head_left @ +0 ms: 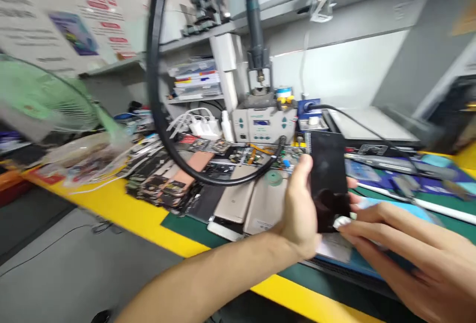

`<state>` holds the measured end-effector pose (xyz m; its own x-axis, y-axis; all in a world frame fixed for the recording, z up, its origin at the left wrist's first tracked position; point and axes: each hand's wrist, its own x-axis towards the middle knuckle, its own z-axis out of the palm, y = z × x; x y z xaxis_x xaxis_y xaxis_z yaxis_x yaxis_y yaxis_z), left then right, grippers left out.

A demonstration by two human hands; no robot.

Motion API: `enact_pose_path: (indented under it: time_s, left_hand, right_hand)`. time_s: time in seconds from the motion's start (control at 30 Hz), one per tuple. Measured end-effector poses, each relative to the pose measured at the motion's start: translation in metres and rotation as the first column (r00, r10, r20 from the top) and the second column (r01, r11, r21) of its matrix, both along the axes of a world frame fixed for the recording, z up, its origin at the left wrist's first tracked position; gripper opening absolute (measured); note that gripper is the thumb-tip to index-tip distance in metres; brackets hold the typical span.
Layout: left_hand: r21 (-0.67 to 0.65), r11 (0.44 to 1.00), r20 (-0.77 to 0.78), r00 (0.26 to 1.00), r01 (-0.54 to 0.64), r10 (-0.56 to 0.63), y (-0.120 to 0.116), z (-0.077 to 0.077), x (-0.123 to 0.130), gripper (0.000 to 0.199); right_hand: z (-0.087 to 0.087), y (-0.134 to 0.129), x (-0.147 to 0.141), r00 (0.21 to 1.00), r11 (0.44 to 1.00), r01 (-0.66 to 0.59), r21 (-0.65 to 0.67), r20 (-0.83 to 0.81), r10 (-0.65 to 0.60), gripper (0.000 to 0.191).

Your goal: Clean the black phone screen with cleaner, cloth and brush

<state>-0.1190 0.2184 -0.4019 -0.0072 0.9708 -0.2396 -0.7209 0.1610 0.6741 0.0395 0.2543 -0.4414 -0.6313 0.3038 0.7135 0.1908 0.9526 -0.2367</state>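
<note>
A black phone screen [327, 167] stands nearly upright right of centre, facing me. My left hand [301, 209] is closed round it, with the thumb along its left edge and fingertips showing at its right edge. Near the screen's lower right corner, my right hand [405, 243] pinches a small white wad [341, 222] between thumb and fingers, against or just in front of the glass. Below the screen lies a pale flat item [334, 247], partly hidden by my hands. Two gold phone backs [235, 196] rest on the bench to the left of my left hand.
Stacked phone parts [167, 179] cover the yellow-edged bench [122, 201]. A thick black cable [152, 80] loops down in front. Behind stands a soldering or hot-air station [262, 125] with an upright handle. A green fan [44, 95] is at left; tools [397, 164] lie at right.
</note>
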Motion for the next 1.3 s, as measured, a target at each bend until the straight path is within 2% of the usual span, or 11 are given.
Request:
enact_pose_path:
  time_s: [0.07, 0.17, 0.3, 0.5, 0.9, 1.3]
  left_hand:
    - [0.06, 0.997, 0.029, 0.998, -0.056, 0.055, -0.001, 0.0, 0.0, 0.066]
    - [0.068, 0.993, 0.039, 0.995, -0.093, 0.091, -0.001, 0.003, 0.0, 0.059]
    - [0.045, 0.989, 0.039, 0.989, -0.144, 0.142, -0.002, 0.009, 0.0, 0.051]
    - [0.048, 0.983, 0.062, 0.983, -0.175, 0.172, -0.002, 0.01, 0.0, 0.048]
    - [0.048, 0.986, 0.093, 0.984, -0.159, 0.154, -0.001, 0.009, 0.0, 0.047]
    - [-0.005, 0.988, -0.013, 0.988, -0.155, 0.154, 0.001, 0.007, 0.001, 0.063]
  right_hand:
    - [0.01, -0.002, 0.003, 0.995, 0.999, -0.042, -0.002, 0.094, 0.042, 0.015]
    - [0.02, -0.003, 0.003, 0.991, 0.996, -0.064, -0.068, 0.11, 0.071, 0.017]
    - [0.023, -0.005, 0.003, 0.993, 0.991, -0.048, -0.124, 0.103, 0.061, 0.018]
    - [0.024, -0.007, 0.007, 0.993, 0.99, -0.039, -0.132, 0.103, 0.053, 0.019]
    - [0.025, -0.011, 0.002, 0.985, 0.996, -0.076, -0.055, 0.148, 0.083, 0.017]
    - [0.021, -0.013, -0.002, 0.986, 0.993, -0.106, 0.046, 0.138, 0.099, 0.02]
